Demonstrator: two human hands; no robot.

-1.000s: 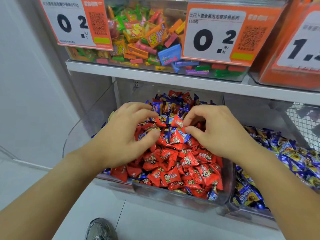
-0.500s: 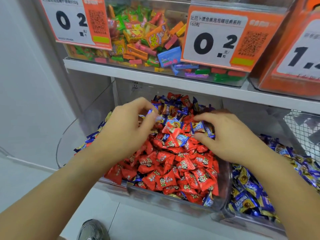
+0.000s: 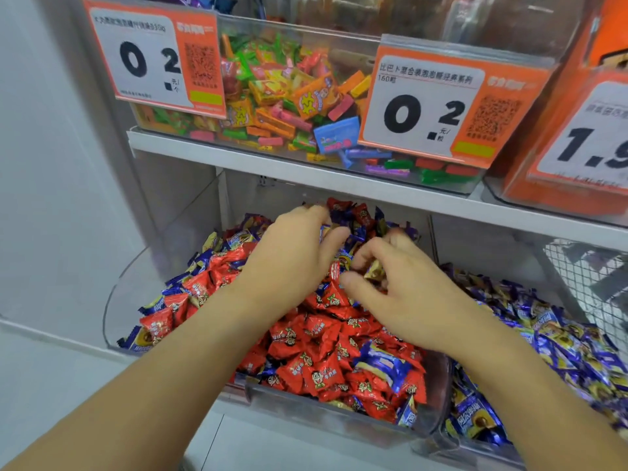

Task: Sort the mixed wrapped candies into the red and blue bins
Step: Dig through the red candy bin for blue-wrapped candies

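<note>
Both hands in red candies [image 3: 316, 365], right fingers [image 3: 368, 256] perhaps pinching one

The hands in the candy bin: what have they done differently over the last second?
Both hands reached deeper into the mixed bin; the left hand lies over blue candies at the back, and the right hand now pinches a gold-coloured candy. The shelf bins stayed put.

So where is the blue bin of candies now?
In the head view, the blue bin sits at lower right, directly beside the mixed red bin, under the white shelf.
</note>
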